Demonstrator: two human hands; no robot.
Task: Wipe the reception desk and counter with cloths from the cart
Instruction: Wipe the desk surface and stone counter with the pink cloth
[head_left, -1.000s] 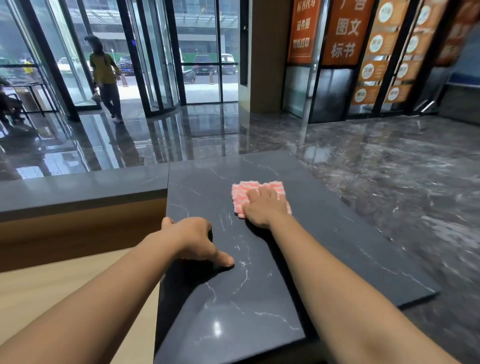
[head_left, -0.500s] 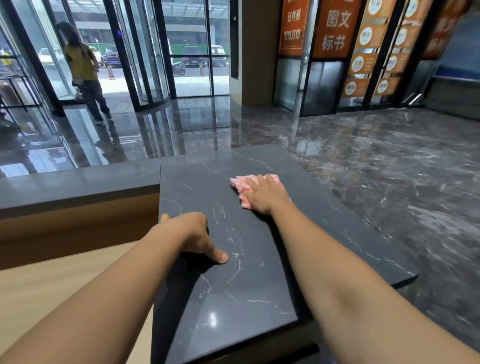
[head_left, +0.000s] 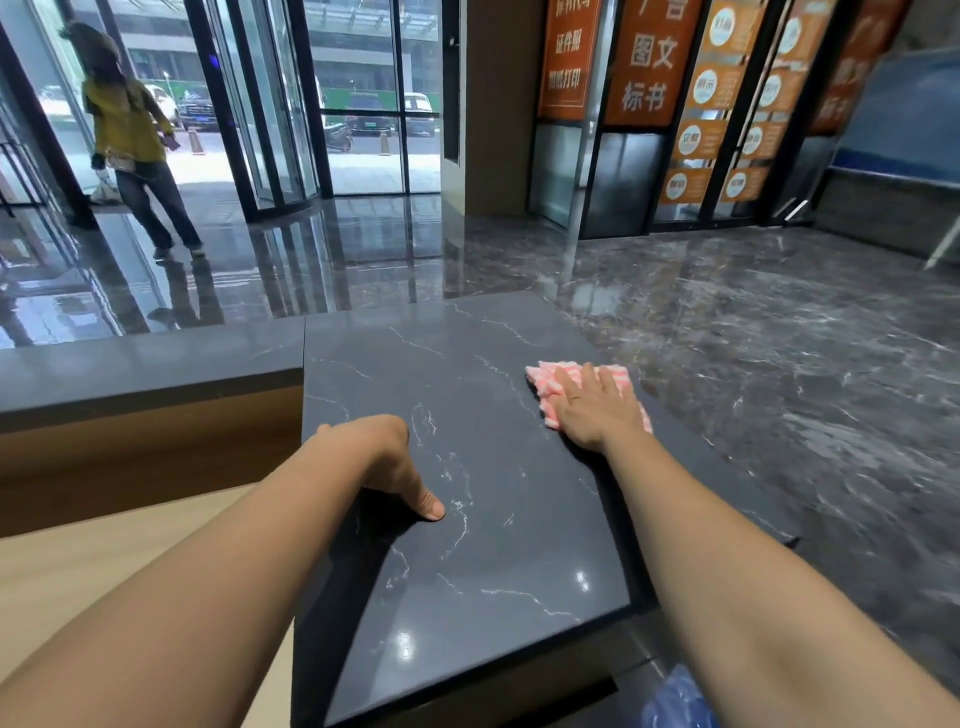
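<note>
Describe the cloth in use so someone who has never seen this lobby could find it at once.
Start at the dark, white-veined stone counter in the middle of the view. Near its far right edge, the right hand presses flat on a small cloth. It is fluffy with pink and white stripes, the only soft, bright thing on that dark slab.

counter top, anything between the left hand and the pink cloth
Nothing: the head view shows only bare counter between the left hand and the pink cloth under the right hand.
</note>
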